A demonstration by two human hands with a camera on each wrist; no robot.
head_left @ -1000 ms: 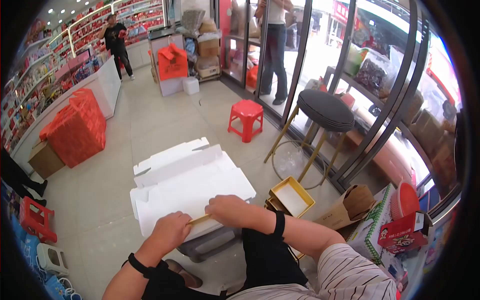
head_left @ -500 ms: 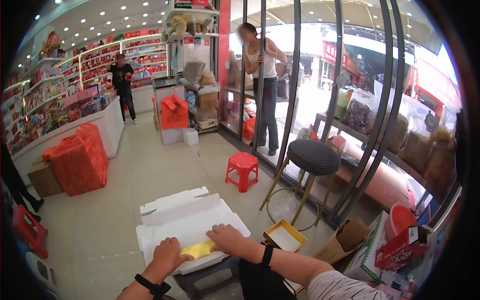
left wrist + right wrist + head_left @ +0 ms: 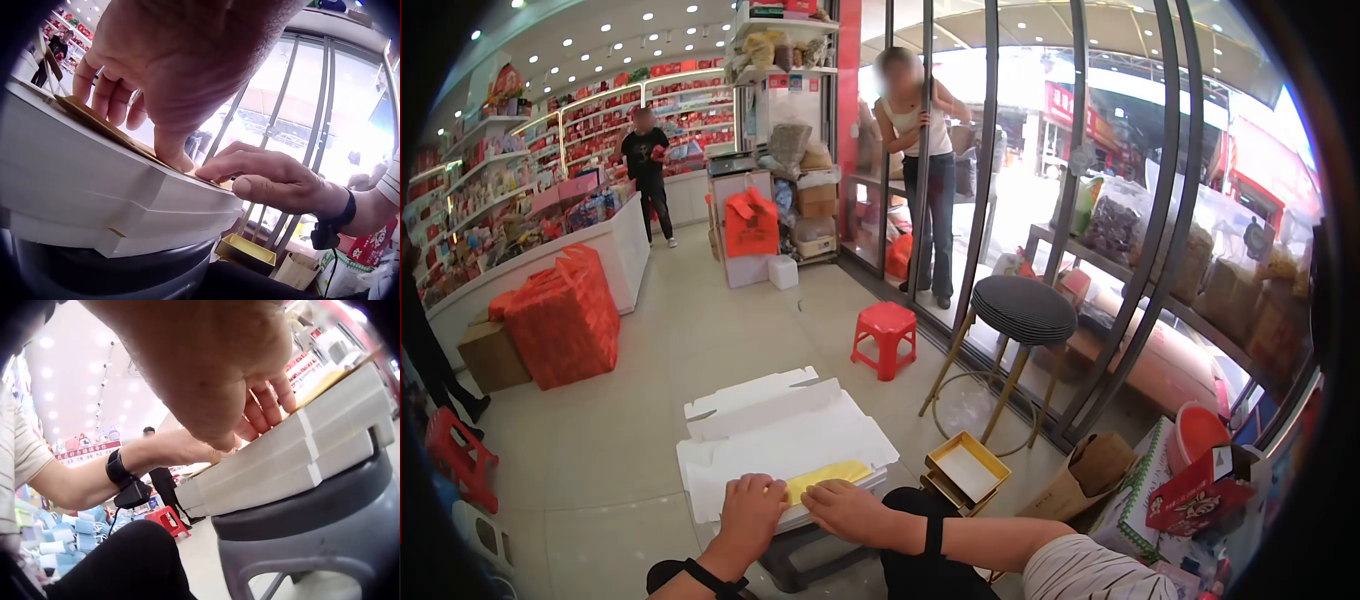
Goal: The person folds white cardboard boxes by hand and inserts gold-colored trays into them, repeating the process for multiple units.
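Observation:
A yellow card strip (image 3: pixel 835 478) lies along the near edge of a stack of flat white cardboard box blanks (image 3: pixel 765 440). My left hand (image 3: pixel 752 512) rests on the strip's left part. In the left wrist view its fingertips reach down behind the strip's brown edge (image 3: pixel 109 130), with the thumb (image 3: pixel 178 156) on the near side. Close beside it, my right hand (image 3: pixel 840 510) presses on the strip with the fingertips (image 3: pixel 289 405). The blanks sit on a grey plastic stool (image 3: pixel 300 531).
On the right are gold-yellow box trays (image 3: pixel 968 468), a brown paper bag (image 3: pixel 1090 470) and a round-seated stool (image 3: pixel 1025 310). A red stool (image 3: pixel 885 340) stands ahead on the floor. One person (image 3: pixel 928 180) is at the glass door; another (image 3: pixel 648 170) stands near the shelves.
The head view tilted up, then steadied. The yellow strip now shows its broad face where only a thin edge showed. Both hands have come closer together, leaving more of the strip uncovered at the right.

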